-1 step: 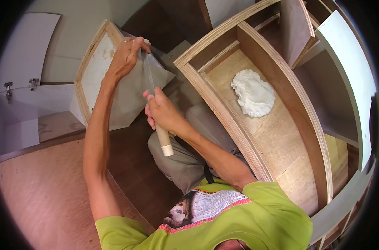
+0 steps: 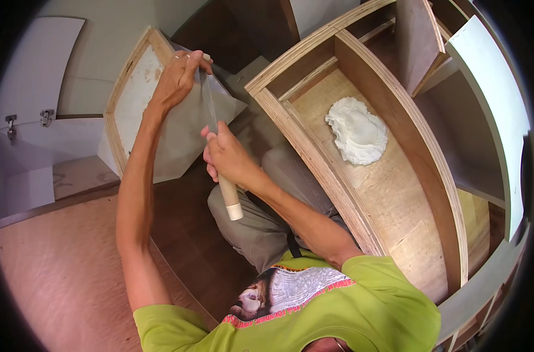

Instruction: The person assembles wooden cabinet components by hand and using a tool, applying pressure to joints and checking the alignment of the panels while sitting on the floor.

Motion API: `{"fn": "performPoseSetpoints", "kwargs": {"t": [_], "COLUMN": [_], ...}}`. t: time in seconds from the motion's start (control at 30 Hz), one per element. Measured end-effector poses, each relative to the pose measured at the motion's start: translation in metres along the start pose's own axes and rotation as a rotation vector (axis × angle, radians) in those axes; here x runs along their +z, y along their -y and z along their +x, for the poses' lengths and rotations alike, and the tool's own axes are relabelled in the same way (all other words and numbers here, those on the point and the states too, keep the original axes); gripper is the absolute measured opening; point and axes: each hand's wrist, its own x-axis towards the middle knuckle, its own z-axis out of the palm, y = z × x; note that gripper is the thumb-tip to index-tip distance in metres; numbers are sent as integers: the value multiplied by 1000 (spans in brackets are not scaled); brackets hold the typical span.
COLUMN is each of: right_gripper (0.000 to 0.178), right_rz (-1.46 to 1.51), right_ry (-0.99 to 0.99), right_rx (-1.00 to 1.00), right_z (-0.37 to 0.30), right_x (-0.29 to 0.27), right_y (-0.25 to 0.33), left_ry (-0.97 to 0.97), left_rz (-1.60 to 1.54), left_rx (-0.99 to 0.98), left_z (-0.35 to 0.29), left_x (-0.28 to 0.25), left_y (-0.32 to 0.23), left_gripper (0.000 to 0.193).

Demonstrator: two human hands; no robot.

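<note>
A tan cylinder (image 2: 227, 190) with a cream end sits in the right hand (image 2: 228, 154), over the person's lap and out in front of the chest, its lower end hanging out below the palm. That hand's grip is closed round it, the forefinger side turned up toward a narrow grey strip (image 2: 211, 104) that runs, slightly slanted, to the other hand. Up there the left hand (image 2: 177, 76) is higher and farther out, its grip curled round a pale stub (image 2: 207, 58) that pokes out past the thumb; I can't make out how the strip ends beneath those fingers. Just behind both stands a pale panel (image 2: 173, 141) edged in wood, tilted. Below are the khaki trousers (image 2: 243, 229), knees bent, and a lime shirt (image 2: 372, 305) with a printed picture. Close by on the person's right lies a curved wooden frame (image 2: 331, 182), and on the plywood inside it rests a crinkly-edged white mound (image 2: 361, 130). Over on the left I see a white door (image 2: 38, 70) with metal hinges (image 2: 46, 117), and nearer, a broad reddish-tan board (image 2: 73, 258).
</note>
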Motion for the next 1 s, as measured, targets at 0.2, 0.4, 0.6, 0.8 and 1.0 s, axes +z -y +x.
{"fn": "performPoseSetpoints", "kwargs": {"t": [0.2, 0.4, 0.6, 0.8, 1.0], "right_gripper": [18, 17, 15, 15, 16], "right_rz": [-29, 51, 45, 35, 50], "right_ry": [-1, -29, -73, -80, -60], "right_rx": [-4, -18, -29, -52, -88], "right_z": [5, 3, 2, 3, 2], "right_x": [0, 7, 12, 12, 11], "right_y": [-2, -7, -12, -18, -18], "left_ry": [5, 31, 41, 57, 34], "left_rz": [38, -44, 7, 12, -9], "left_rx": [-32, 37, 100, 85, 107], "left_z": [2, 2, -1, -1, 1], "left_x": [2, 2, 1, 1, 1], "left_y": [1, 10, 14, 15, 16], "left_gripper": [61, 63, 66, 67, 65]}}
